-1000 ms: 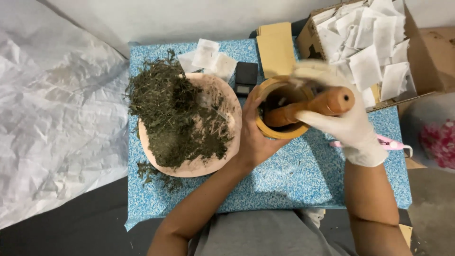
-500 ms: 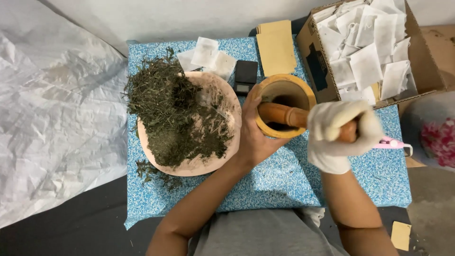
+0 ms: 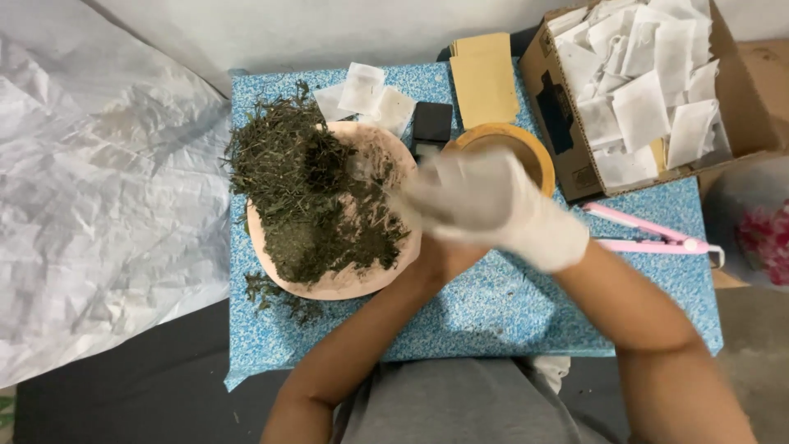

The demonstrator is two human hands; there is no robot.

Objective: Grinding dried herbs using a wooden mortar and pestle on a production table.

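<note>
Your gloved right hand (image 3: 493, 205) has swung left since the earlier frame and now blurs over the near rim of the wooden mortar (image 3: 526, 152); whether it clamps anything I cannot tell. Your left hand (image 3: 440, 251) lies mostly hidden beneath it, grip unseen. Left of the mortar, the pink plate (image 3: 345, 279) holds dark green dried leaves (image 3: 304, 197).

A pale wall (image 3: 329, 29) is seen behind a blue speckled table (image 3: 509, 312); crumpled white sheeting (image 3: 90, 214) is spread over dark floor (image 3: 123, 395).
</note>
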